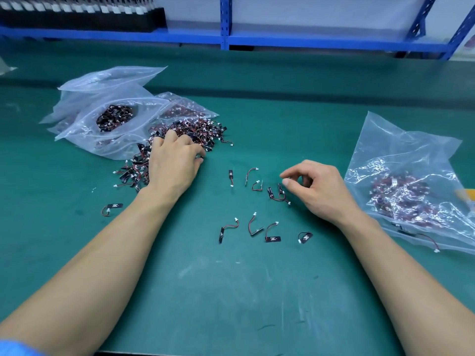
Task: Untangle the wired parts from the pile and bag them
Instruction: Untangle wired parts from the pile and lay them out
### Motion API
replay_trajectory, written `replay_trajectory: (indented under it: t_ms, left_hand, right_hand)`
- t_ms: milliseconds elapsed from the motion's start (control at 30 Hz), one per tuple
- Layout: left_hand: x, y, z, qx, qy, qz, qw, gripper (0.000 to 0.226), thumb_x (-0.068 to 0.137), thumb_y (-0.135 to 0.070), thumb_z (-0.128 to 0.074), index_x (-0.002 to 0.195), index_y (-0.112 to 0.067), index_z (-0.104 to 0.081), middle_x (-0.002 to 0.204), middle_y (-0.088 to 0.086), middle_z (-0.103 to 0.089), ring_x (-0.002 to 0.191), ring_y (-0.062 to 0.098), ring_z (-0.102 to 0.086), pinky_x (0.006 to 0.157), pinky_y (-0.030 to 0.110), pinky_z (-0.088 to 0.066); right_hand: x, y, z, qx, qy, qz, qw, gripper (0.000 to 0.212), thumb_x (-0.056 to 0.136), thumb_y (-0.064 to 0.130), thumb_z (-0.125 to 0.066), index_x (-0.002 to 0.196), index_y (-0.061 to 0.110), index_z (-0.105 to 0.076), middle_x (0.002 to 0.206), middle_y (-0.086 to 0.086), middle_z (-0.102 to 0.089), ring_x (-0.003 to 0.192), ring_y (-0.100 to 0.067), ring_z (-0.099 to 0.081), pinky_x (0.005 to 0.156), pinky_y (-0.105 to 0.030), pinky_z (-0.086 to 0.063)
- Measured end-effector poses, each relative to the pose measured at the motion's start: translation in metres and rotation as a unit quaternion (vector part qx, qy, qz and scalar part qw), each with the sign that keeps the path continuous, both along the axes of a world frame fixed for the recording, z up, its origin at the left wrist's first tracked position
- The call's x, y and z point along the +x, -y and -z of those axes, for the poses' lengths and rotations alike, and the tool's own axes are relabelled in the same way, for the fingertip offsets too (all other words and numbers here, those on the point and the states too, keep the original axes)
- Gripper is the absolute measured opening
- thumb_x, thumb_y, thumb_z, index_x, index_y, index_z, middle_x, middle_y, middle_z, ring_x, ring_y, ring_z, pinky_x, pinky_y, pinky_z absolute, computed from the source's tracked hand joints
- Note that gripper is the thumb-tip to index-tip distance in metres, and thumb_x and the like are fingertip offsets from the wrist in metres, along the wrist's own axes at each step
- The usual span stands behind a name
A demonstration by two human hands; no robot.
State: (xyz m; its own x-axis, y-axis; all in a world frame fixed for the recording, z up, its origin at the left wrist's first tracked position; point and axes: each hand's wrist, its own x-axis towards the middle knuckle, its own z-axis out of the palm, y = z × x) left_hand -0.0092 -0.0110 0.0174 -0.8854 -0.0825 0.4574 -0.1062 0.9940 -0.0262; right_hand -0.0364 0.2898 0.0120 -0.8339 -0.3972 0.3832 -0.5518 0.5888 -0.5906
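Plastic bags [120, 104] flanking pile [195, 132] — left hand [172, 160] atop, loose parts [272, 238] between

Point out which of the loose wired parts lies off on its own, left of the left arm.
The lone wired part beside the left forearm, below the pile; every other loose one lies between the two arms.

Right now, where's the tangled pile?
Head view: the pile sits left of centre on the green mat, spilling from the clear bags on its left, with the left hand resting on it.
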Motion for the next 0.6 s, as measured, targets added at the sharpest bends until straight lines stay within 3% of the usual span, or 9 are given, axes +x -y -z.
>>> replay_trajectory:
  t_ms: [400, 600]
  left_hand:
    - [0.011, -0.004, 0.0, 0.003, 0.005, 0.044, 0.999, 0.012, 0.091, -0.034, -0.069, 0.098, -0.034, -0.079, 0.105, -0.01, -0.063, 0.104, 0.027, -0.044, 0.085, 0.041, -0.026]
    - [0.026, -0.006, 0.0, 0.048, 0.046, 0.11, 0.992, 0.015, 0.093, -0.034, -0.068, 0.104, -0.042, -0.076, 0.105, -0.021, -0.067, 0.095, 0.013, -0.033, 0.079, 0.034, -0.017]
  right_hand:
    - [0.002, -0.001, -0.001, -0.007, 0.005, 0.003, 1.0, 0.01, 0.086, 0.014, -0.074, 0.09, 0.023, -0.077, 0.071, 0.017, -0.06, 0.061, -0.007, -0.047, 0.062, -0.009, -0.035]
    - [0.002, -0.001, -0.001, -0.006, 0.009, 0.002, 1.0, 0.009, 0.087, 0.015, -0.074, 0.089, 0.023, -0.076, 0.073, 0.016, -0.061, 0.061, -0.005, -0.048, 0.062, -0.009, -0.035]
